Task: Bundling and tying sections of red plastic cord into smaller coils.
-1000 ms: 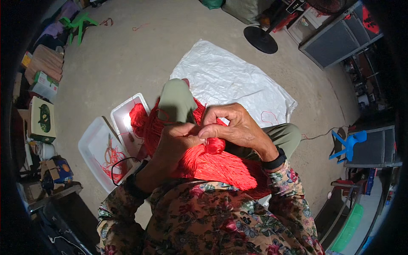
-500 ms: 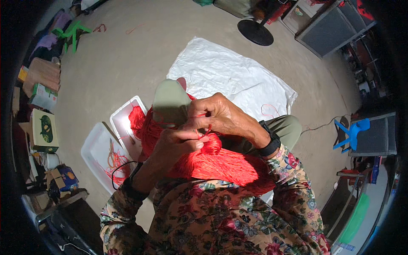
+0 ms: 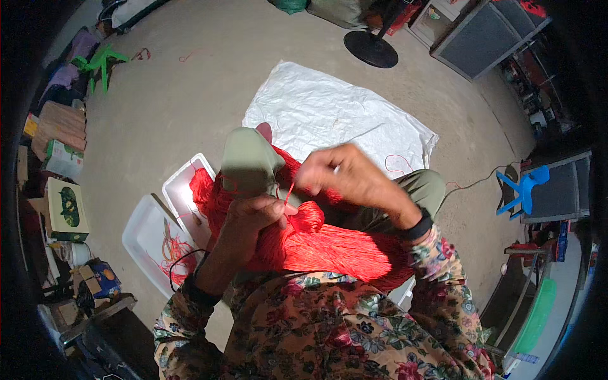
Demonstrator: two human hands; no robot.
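Across my lap lies a thick bundle of glossy red cord (image 3: 342, 250), with a rounded knob of wound strands (image 3: 308, 217) at its upper end. My left hand (image 3: 256, 215) is closed at that knob, pinching a thin red strand between thumb and fingers. Above and to the right, my right hand (image 3: 345, 177) is blurred, its fingers bent together around the upper part of the strand (image 3: 290, 192), which runs taut between the hands. More red cord hangs over my left leg, partly hidden by my left hand and knee.
At my left on the floor stand two white trays, one with red cord (image 3: 202, 183), the other (image 3: 136, 221) with cord scraps and a tool with orange handles. A white sheet (image 3: 335, 104) lies ahead. Around are a round black stand base (image 3: 372, 49), a blue stool (image 3: 524, 190) and a green stool (image 3: 101, 62).
My right hand has moved up and to the right, away from my left hand, drawing the red strand out between them. My left hand stays at the knob.
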